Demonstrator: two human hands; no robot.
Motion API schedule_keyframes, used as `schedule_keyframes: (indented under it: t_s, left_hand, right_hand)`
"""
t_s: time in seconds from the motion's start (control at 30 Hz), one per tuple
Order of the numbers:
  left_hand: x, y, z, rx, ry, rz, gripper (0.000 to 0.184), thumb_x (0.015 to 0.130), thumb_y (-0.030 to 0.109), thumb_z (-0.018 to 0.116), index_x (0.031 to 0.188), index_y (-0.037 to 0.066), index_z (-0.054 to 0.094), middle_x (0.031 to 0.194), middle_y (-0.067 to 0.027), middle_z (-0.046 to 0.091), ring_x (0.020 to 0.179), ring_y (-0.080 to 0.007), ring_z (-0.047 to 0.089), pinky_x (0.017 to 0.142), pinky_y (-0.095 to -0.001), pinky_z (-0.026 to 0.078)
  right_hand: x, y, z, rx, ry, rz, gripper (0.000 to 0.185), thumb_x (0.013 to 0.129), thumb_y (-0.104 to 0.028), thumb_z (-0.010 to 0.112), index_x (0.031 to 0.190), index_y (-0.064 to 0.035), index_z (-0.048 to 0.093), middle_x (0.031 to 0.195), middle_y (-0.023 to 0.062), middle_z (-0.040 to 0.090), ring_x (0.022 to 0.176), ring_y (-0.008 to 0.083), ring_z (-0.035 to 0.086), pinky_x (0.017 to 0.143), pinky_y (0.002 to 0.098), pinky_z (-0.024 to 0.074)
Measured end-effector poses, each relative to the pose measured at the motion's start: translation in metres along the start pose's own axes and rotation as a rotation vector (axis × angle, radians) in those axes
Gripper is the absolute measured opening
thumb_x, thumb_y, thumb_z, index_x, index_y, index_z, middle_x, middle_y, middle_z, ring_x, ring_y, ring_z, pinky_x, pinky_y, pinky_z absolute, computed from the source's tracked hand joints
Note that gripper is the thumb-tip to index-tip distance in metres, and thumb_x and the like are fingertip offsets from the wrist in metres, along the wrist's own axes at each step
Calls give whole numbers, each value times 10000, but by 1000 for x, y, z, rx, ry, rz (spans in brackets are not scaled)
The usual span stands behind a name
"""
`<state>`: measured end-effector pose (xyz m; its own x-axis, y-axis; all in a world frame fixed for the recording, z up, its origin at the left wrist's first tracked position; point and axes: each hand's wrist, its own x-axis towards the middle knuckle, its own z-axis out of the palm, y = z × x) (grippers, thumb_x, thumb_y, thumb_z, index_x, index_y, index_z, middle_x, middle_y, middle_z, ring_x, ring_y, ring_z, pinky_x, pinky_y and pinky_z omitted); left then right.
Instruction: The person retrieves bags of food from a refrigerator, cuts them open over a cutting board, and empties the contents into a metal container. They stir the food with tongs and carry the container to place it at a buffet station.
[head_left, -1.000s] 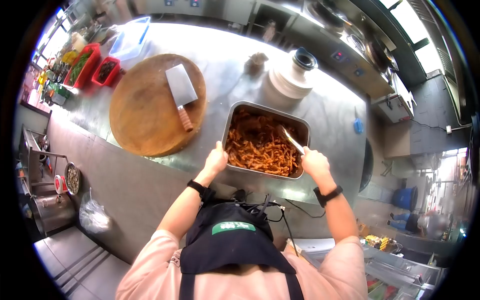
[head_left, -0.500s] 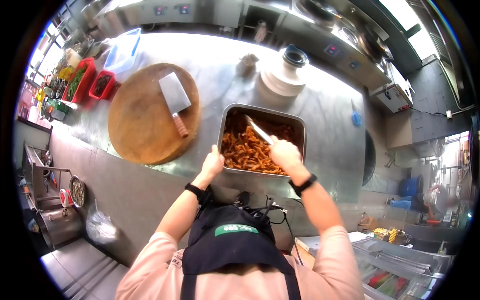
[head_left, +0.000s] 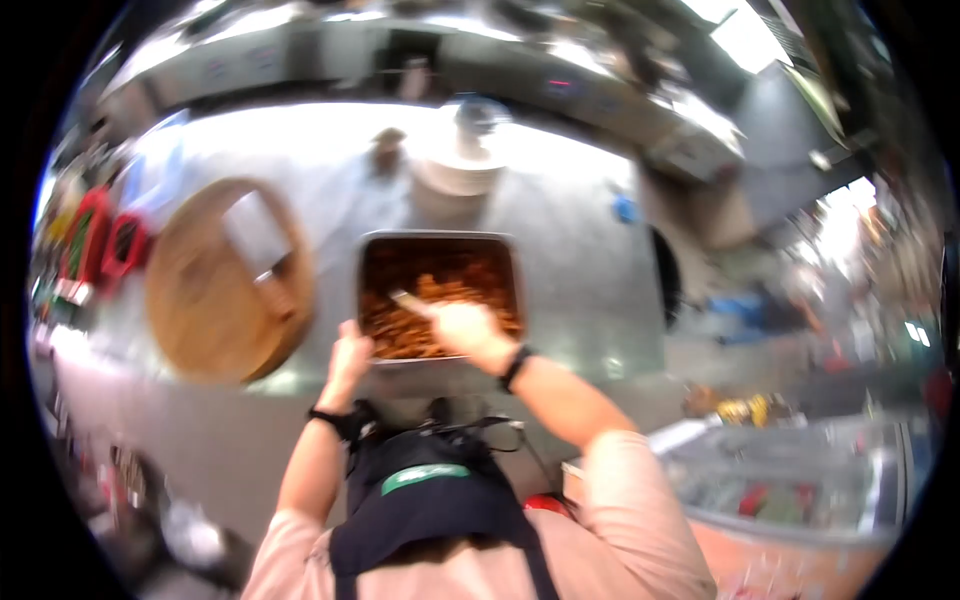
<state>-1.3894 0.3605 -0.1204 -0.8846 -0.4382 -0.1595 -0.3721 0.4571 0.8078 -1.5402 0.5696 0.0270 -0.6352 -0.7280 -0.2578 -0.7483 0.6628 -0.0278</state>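
A rectangular metal tray of reddish-brown food strips stands near the table's front edge. My left hand is closed on the tray's left rim at its near corner. Over the food, my right hand is wrapped round a metal utensil, whose far end points left and lies at the food; its exact shape is blurred. To the left, a cleaver with a wooden handle lies on a round wooden board.
Stacked white plates with a dark-rimmed bowl stand behind the tray, beside a small brown object. Red containers are at far left. A blue item lies on the right of the metal table.
The view has swung, shifting the table leftward in the picture and blurring it. My right hand has moved from the tray's right side to over the food, with the utensil. My left hand stays at the rim.
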Motion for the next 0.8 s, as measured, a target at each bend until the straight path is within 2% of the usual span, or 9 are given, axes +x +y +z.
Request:
schedule_keyframes:
  t_s: [0.2,0.33,0.47,0.5,0.53,0.57,0.63,0.73,0.8]
  left_hand:
    - [8,-4,13,30,67,24,376,917,87,474,1239,-94,402,776,-313,631,679,-461,633,610,-513,488]
    - [8,-6,12,83,67,11,381,914,81,474,1250,-70,377,797,-316,637,699,-469,646,604,-513,494]
    - [9,-21,17,46,95,21,204,914,82,462,1095,12,399,681,-246,615,589,-398,612,552,-495,477]
    - [10,-17,14,-143,-26,-197,196,918,97,467,1082,20,394,664,-237,596,566,-382,588,538,-486,465]
    - [2,-2,10,41,67,24,210,925,127,477,1087,22,393,675,-251,598,590,-431,591,552,-507,465]
    - [13,-41,26,107,46,-11,406,956,156,466,1304,-28,366,729,-224,614,559,-324,592,506,-445,485]
    - [7,-28,17,95,-23,-123,401,943,118,481,1284,-57,363,673,-203,602,563,-325,599,511,-446,489]
    - [-1,9,5,120,44,-90,392,922,153,527,1205,-56,354,810,-376,627,776,-551,626,706,-598,520]
    - [-5,17,2,134,39,-121,449,923,164,528,1257,-71,341,869,-376,637,835,-540,634,759,-585,523]
  right_hand:
    - [-53,65,-41,143,-314,263,258,948,-176,485,1130,-81,640,1027,145,718,963,316,708,801,441,568]
    - [-77,82,-73,199,-241,420,268,947,-184,490,1143,-66,628,1017,159,720,940,331,712,801,458,568]
    - [-31,89,4,174,-144,462,260,959,-178,458,1097,-43,633,1024,183,719,933,340,716,810,455,576]
    - [-23,76,10,236,-133,443,270,966,-185,438,1084,-47,638,1039,187,719,946,335,717,813,452,580]
    - [-23,62,8,211,-148,371,284,970,-194,424,1071,-40,640,1017,185,723,927,333,722,794,454,585]
    - [-26,46,-3,176,-194,337,283,969,-200,424,1058,-44,642,982,170,728,890,330,726,776,457,588]
    - [-40,26,-16,165,-198,246,333,1007,-242,388,1004,-55,663,900,150,730,821,314,732,713,474,585]
    - [-57,20,-62,174,-188,226,279,992,-275,455,1120,-70,594,958,169,716,882,354,709,772,497,562]
    - [-53,12,-57,187,-230,168,275,985,-279,474,1139,-78,582,970,176,713,892,363,705,782,501,558]
